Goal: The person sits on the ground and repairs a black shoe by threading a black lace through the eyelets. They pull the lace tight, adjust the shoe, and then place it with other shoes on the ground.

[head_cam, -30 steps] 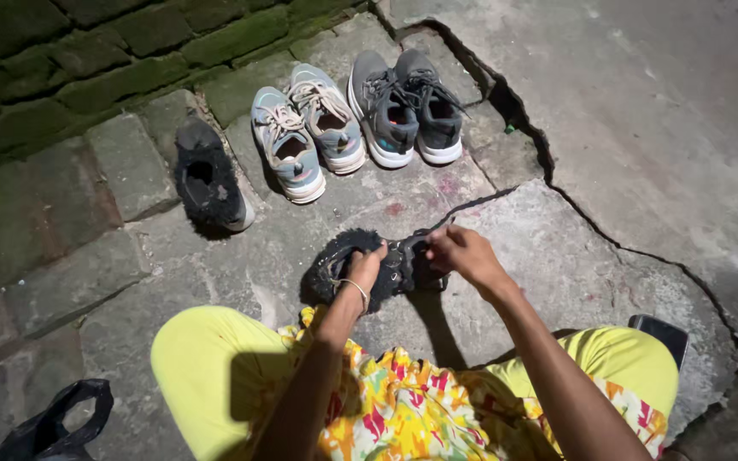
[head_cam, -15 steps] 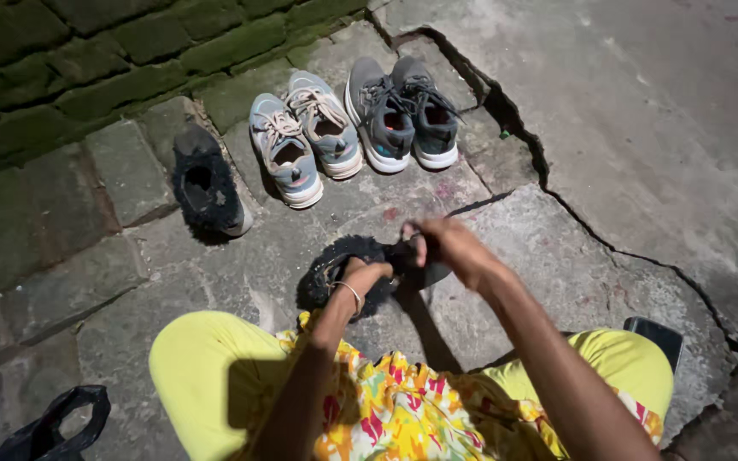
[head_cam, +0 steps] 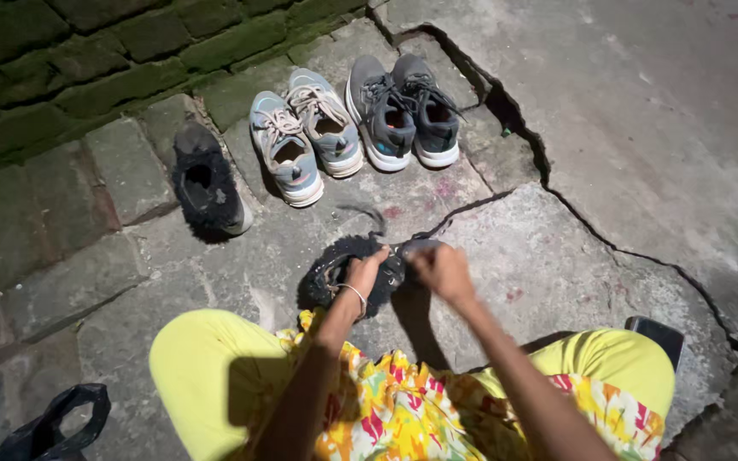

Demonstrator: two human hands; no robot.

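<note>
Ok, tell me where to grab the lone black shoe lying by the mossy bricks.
Probably best by the rim of its opening, coming from above: the black shoe lies sole down, opening facing up, clear of the light blue pair on one side, so fingers could hook inside the collar near the heel.

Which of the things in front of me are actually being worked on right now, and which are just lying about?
In hand:
- black shoe, on the stone between the knees
- left hand on it
- right hand at its laces

Lying about:
- single black shoe by the wall
- light blue-grey pair
- dark grey pair
- black bag, lower left
- dark flat object beside the right knee
</note>
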